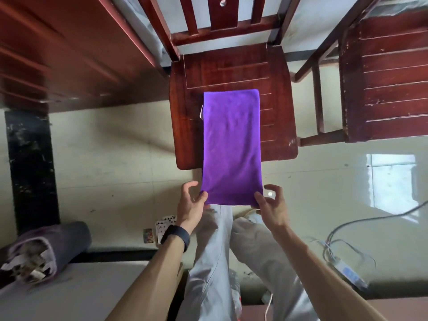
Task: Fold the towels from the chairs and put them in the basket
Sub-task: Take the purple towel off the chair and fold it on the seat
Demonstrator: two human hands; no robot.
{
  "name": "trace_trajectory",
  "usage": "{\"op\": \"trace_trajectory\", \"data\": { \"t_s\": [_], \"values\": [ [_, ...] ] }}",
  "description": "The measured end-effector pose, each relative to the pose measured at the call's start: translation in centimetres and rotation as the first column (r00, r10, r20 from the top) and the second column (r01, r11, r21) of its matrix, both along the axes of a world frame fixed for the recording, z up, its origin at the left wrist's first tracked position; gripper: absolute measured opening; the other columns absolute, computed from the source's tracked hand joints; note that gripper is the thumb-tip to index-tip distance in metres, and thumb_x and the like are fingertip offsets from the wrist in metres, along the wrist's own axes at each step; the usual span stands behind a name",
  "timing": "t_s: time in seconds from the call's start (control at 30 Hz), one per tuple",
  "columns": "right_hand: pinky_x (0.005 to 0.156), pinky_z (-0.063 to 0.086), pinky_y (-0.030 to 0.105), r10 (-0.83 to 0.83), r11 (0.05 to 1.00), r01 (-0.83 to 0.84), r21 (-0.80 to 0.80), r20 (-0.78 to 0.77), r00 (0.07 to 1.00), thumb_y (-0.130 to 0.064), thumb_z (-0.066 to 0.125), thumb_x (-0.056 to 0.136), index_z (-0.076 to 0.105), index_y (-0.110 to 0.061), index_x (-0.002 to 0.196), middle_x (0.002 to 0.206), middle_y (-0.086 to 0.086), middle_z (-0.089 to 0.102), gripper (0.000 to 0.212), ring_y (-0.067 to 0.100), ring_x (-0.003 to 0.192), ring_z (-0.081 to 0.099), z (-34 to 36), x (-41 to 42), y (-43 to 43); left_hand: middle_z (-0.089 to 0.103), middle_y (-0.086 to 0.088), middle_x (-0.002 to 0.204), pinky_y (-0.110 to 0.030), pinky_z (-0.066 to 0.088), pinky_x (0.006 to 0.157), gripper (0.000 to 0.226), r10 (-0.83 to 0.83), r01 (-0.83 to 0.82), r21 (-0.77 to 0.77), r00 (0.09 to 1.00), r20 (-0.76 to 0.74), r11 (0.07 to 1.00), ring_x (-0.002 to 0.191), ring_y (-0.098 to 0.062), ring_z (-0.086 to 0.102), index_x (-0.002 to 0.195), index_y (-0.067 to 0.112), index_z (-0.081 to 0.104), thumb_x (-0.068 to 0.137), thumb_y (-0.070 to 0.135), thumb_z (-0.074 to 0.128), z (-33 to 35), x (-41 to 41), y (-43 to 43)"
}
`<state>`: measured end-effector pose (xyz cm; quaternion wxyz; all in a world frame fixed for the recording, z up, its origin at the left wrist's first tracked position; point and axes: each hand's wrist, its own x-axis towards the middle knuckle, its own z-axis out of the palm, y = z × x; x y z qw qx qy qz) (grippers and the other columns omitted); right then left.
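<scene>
A purple towel, folded into a long strip, lies on the seat of a dark red wooden chair, and its near end hangs past the seat's front edge. My left hand pinches the near left corner of the towel between thumb and fingers. My right hand pinches the near right corner the same way. A small white label sticks out at the towel's left edge. No basket is in view.
A second wooden chair stands at the right. A wooden cabinet fills the upper left. A dark bundle lies at lower left, playing cards on the floor, cables and a power strip at lower right.
</scene>
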<state>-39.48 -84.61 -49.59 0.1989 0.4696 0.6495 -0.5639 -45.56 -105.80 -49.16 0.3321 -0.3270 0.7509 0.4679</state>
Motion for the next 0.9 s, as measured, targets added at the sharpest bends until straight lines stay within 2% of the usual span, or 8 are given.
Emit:
{"op": "trace_trajectory", "data": {
  "t_s": [0.17, 0.3, 0.4, 0.5, 0.6, 0.7, 0.77, 0.9],
  "values": [
    [0.064, 0.053, 0.021, 0.208, 0.978, -0.206, 0.043, -0.046, 0.977, -0.02, 0.058, 0.098, 0.064, -0.031, 0.104, 0.076, 0.001, 0.076, 0.014, 0.012, 0.064, 0.072, 4.8, 0.3, 1.0, 0.068, -0.003, 0.098, -0.02, 0.048, 0.058, 0.025, -0.074, 0.073, 0.113, 0.997, -0.003, 0.991, 0.072, -0.021, 0.073, 0.117, 0.024, 0.062, 0.095, 0.012, 0.06, 5.4, -0.8, -0.1],
    [0.074, 0.058, 0.029, 0.243, 0.957, -0.257, -0.138, -0.11, 0.964, 0.0, 0.065, 0.084, 0.07, -0.028, 0.111, 0.097, 0.006, 0.074, 0.04, 0.023, 0.081, 0.074, 7.9, -2.3, 3.1, 0.073, -0.011, 0.111, -0.032, 0.051, 0.084, 0.022, -0.183, 0.16, 0.257, 0.981, 0.069, 0.953, 0.084, -0.027, 0.075, 0.109, 0.021, 0.071, 0.089, 0.017, 0.062, 9.1, -5.2, -0.5],
    [0.07, 0.051, 0.018, 0.385, 0.92, -0.392, -0.019, -0.149, 0.911, 0.002, 0.071, 0.083, 0.07, -0.029, 0.112, 0.091, -0.006, 0.075, 0.043, 0.008, 0.076, 0.071, 8.5, -5.8, 4.7, 0.075, -0.015, 0.102, -0.036, 0.051, 0.089, 0.038, -0.342, 0.301, 0.378, 0.938, 0.047, 0.876, 0.091, -0.021, 0.073, 0.116, 0.02, 0.069, 0.078, 0.018, 0.074, 9.6, -9.4, -1.3],
    [0.065, 0.042, 0.016, 0.481, 0.862, -0.431, 0.266, -0.162, 0.862, -0.023, 0.075, 0.087, 0.074, -0.026, 0.09, 0.073, -0.009, 0.067, 0.004, 0.004, 0.069, 0.059, 7.6, -10.4, 5.5, 0.075, -0.002, 0.078, -0.034, 0.052, 0.075, 0.014, -0.534, 0.544, 0.149, 0.839, -0.107, 0.826, 0.069, -0.016, 0.067, 0.094, 0.021, 0.074, 0.085, 0.031, 0.075, 7.1, -13.4, -0.9],
    [0.072, 0.037, 0.024, 0.477, 0.831, -0.406, 0.38, -0.114, 0.871, -0.036, 0.069, 0.092, 0.061, -0.023, 0.075, 0.08, -0.005, 0.055, 0.023, 0.011, 0.075, 0.054, 4.2, -15.1, 6.0, 0.071, 0.001, 0.076, -0.033, 0.049, 0.07, 0.036, -0.54, 0.535, -0.083, 0.816, -0.205, 0.841, 0.072, -0.018, 0.064, 0.087, 0.021, 0.073, 0.083, 0.056, 0.065, 3.7, -17.4, 0.8],
    [0.072, 0.037, 0.027, 0.403, 0.868, -0.354, 0.347, -0.076, 0.912, -0.048, 0.053, 0.099, 0.06, -0.025, 0.083, 0.083, -0.005, 0.062, 0.029, 0.02, 0.082, 0.059, 0.3, -18.9, 5.9, 0.063, -0.009, 0.074, -0.034, 0.037, 0.063, 0.04, -0.511, 0.501, -0.106, 0.825, -0.241, 0.859, 0.082, -0.035, 0.06, 0.075, 0.013, 0.063, 0.093, 0.049, 0.058, 0.2, -20.7, 2.6],
    [0.073, 0.035, 0.024, 0.349, 0.884, -0.315, 0.346, -0.038, 0.936, -0.046, 0.047, 0.103, 0.067, -0.018, 0.103, 0.092, -0.003, 0.065, 0.034, 0.018, 0.088, 0.059, -1.5, -20.7, 5.7, 0.06, -0.013, 0.072, -0.033, 0.03, 0.063, 0.043, -0.529, 0.506, -0.154, 0.816, -0.233, 0.849, 0.085, -0.04, 0.058, 0.066, 0.015, 0.049, 0.098, 0.044, 0.053, -1.6, -22.4, 3.5],
    [0.079, 0.035, 0.025, 0.278, 0.886, -0.263, 0.383, 0.016, 0.96, -0.043, 0.042, 0.105, 0.062, -0.01, 0.122, 0.117, 0.011, 0.069, 0.042, 0.03, 0.108, 0.061, -3.8, -23.1, 5.4, 0.067, -0.022, 0.097, -0.036, 0.036, 0.068, 0.037, -0.57, 0.513, -0.273, 0.794, -0.209, 0.814, 0.093, -0.041, 0.06, 0.078, 0.014, 0.052, 0.102, 0.042, 0.046, -4.0, -24.0, 4.8]
  ]
}}
